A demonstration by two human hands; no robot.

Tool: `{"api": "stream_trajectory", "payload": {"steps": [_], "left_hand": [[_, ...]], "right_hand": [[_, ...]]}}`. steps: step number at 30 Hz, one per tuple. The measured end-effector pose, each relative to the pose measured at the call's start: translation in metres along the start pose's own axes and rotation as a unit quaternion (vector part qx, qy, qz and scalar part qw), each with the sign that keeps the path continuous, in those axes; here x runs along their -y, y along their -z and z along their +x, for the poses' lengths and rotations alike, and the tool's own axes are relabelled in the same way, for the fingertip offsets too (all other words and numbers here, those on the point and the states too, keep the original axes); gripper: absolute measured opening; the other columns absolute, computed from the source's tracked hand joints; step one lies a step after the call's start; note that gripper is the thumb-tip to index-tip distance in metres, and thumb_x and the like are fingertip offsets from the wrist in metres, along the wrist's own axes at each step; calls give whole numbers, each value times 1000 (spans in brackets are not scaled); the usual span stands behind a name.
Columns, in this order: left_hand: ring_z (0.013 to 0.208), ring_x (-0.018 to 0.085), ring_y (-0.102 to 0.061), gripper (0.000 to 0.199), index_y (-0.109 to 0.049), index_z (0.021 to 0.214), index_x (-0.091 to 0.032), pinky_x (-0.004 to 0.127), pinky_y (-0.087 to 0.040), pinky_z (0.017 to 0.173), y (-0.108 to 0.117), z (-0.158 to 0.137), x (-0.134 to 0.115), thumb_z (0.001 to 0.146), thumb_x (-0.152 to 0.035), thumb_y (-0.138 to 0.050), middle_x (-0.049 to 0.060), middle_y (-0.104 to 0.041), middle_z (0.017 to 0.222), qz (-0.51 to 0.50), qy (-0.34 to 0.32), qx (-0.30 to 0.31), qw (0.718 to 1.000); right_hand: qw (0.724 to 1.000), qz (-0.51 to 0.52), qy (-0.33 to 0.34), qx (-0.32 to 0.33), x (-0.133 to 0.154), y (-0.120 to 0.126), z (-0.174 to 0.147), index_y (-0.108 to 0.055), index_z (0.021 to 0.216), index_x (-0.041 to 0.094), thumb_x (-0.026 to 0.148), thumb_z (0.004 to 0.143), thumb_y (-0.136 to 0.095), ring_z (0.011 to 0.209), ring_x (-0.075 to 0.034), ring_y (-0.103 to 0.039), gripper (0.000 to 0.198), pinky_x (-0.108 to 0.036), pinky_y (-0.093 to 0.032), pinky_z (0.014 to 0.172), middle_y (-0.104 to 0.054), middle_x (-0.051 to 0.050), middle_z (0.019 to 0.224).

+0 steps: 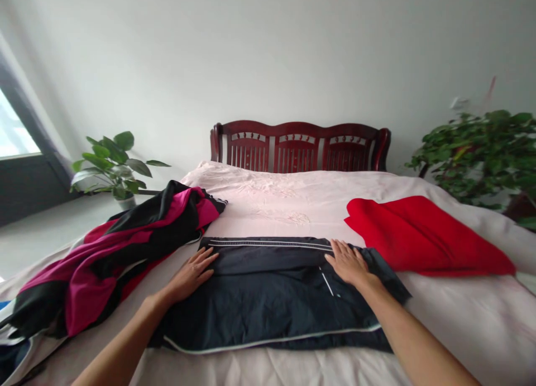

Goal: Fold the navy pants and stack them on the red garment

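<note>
A dark navy garment [268, 302] with white piping lies spread on the bed in front of me, partly folded over along its far side. Two white stripes run along its far edge. My left hand [193, 271] rests flat on its left end, fingers apart. On its right part lies my right hand [347, 261], also flat with spread fingers, just above a short white line that looks like a pocket edge. Neither hand grips the cloth. Whether the garment is a jacket or trousers I cannot tell.
Left of me lies a heap of black and magenta clothes [146, 235]. A folded red cloth [422, 235] sits at the right on the pale pink bedsheet [268, 193]. Behind stands a dark red wooden headboard [297, 146], with a potted plant [115, 157] and a leafy plant [481, 151] either side.
</note>
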State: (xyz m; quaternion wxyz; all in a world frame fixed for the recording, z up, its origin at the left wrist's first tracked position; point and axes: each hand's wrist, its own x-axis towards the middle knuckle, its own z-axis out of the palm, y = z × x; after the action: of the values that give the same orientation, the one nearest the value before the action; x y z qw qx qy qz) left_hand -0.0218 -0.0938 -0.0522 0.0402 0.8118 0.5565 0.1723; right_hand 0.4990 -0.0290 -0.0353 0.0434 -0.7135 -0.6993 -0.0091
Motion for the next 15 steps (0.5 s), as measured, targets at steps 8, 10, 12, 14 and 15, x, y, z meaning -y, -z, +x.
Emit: {"api": "stream_trajectory", "payload": {"steps": [8,10,12,14,15], "left_hand": [[140,30,-48,66,-62,136,-23,50,-37,117,7,-25,13,88,-66,-48,9,-50,153,-218,93,-81,968],[141,30,-46,68,-64,135,-23,51,-35,118,6,-26,14,86,-69,-50,9,-50,153,-235,97,-86,963],[142,30,-45,70,-63,135,-23,50,-33,119,5,-29,16,85,-70,-51,9,-49,154,-244,98,-84,961],[143,30,-44,70,-62,137,-23,51,-32,119,4,-33,18,85,-70,-52,8,-47,155,-248,98,-84,960],[143,30,-43,70,-61,137,-24,51,-31,119,4,-36,19,85,-70,-52,8,-47,155,-249,97,-83,960]], "right_hand": [[995,35,35,-81,23,45,-59,-44,148,11,32,99,-39,145,-29,-37,54,-47,-32,118,-43,-18,155],[986,59,103,-116,47,39,-86,-43,151,14,37,100,-36,146,-28,-36,56,-48,-31,119,-41,-15,157],[981,65,155,-95,65,25,-111,-42,152,19,42,101,-37,147,-27,-34,56,-49,-29,120,-41,-10,159],[980,62,176,-63,70,10,-128,-44,151,23,43,101,-38,147,-26,-35,54,-50,-28,120,-43,-8,157],[982,59,174,-55,67,5,-133,-46,150,24,43,101,-38,147,-26,-36,53,-50,-28,120,-43,-8,157]]}}
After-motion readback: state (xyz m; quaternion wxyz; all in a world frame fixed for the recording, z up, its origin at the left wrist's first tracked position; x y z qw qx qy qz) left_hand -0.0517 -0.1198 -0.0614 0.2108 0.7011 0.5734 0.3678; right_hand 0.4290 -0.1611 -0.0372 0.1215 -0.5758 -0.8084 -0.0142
